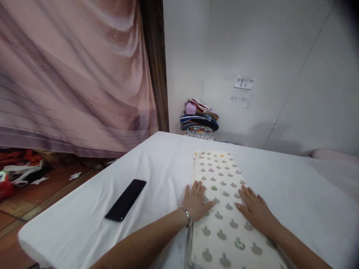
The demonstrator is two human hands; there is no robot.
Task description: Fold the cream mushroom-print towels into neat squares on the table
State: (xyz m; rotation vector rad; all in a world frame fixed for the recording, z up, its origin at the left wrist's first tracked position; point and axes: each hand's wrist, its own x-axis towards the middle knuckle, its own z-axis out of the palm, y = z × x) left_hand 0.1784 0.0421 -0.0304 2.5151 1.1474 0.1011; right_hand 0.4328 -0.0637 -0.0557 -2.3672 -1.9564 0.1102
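A long folded cloth, cream with grey bunny-head shapes and a few coloured ones, lies flat on a white-covered table. Its folded layers show along the left edge. My left hand, with a silver bracelet at the wrist, rests on that left edge, fingers spread and pointing away from me. On the right edge lies my right hand, palm down, its fingers stretched out and the thumb toward the middle. Neither hand grips the fabric.
A black phone lies left on the white table cover. Beyond the far edge, a pile of folded fabrics stands against the wall. Paper notes are stuck there. A pink curtain hangs at left, above scraps on the tiled floor.
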